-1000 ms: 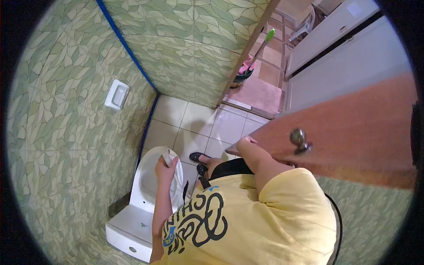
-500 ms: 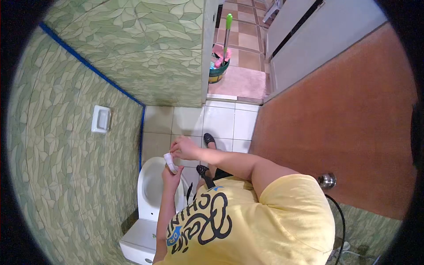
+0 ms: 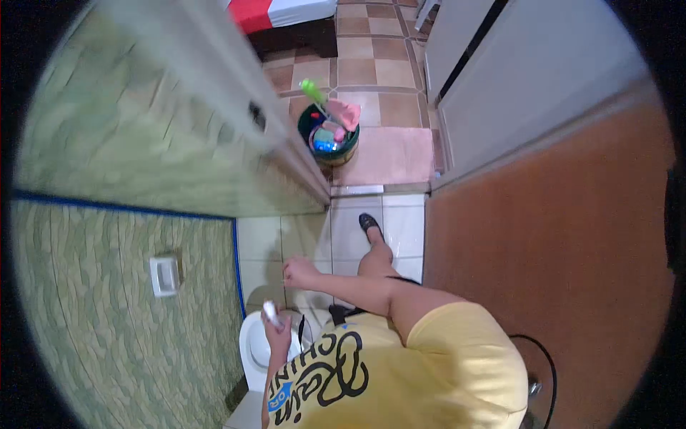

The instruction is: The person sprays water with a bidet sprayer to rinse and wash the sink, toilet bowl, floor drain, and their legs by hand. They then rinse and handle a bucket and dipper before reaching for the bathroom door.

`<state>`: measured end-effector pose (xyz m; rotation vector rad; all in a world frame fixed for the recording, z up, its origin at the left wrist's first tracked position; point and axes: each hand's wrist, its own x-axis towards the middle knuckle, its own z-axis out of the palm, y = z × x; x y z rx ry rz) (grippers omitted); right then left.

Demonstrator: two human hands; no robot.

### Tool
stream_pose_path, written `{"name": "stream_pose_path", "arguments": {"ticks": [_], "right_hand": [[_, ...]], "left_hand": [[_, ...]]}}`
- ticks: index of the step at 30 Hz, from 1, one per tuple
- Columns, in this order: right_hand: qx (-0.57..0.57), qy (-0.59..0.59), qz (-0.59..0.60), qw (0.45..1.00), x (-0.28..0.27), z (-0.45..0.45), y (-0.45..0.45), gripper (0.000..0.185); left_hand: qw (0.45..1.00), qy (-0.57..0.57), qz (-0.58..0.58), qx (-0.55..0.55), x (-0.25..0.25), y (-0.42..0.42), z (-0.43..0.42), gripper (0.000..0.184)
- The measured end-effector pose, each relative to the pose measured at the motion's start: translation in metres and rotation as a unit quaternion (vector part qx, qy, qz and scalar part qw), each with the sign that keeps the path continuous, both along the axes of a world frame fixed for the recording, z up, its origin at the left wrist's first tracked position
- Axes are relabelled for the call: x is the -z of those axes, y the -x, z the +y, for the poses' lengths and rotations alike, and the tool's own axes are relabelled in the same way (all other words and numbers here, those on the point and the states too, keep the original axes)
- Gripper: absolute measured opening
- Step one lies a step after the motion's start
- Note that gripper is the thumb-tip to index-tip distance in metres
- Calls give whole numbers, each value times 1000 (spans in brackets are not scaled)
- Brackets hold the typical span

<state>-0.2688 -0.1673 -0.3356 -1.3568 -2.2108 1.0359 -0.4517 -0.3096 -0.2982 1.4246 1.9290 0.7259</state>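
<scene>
My left hand [image 3: 277,333] is closed around a small white tube-shaped object [image 3: 271,312], held above the toilet [image 3: 251,350]. Its kind cannot be made out. A short way above and to the right, my right hand [image 3: 301,273] is over the tiled floor, apart from the white object. Its fingers are curled together, and whatever may be in them is hidden.
A doorway opens ahead, with a pink mat [image 3: 396,154] beyond its sill. Beside the mat stands a bucket [image 3: 334,155] of cleaning things, including a green-handled tool [image 3: 311,90]. A brown door [image 3: 543,236] lies right; a white soap dish [image 3: 164,277] is on the left wall.
My right hand has come away from the white object in my left hand. The view has shifted toward the doorway, showing more of the bucket and a bed. One foot has stepped forward.
</scene>
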Motion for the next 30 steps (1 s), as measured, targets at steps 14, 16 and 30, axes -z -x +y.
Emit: {"name": "stream_pose_path", "arguments": {"ticks": [14, 16, 30], "right_hand": [[249, 18, -218, 943, 91, 313, -190, 19], [167, 109, -221, 955, 88, 285, -186, 22], [-118, 277, -193, 934, 119, 26, -163, 23]], "left_hand": [[948, 310, 25, -68, -28, -67, 46, 22], [953, 301, 28, -12, -27, -80, 47, 31], [980, 112, -153, -68, 19, -5, -10, 31]]}}
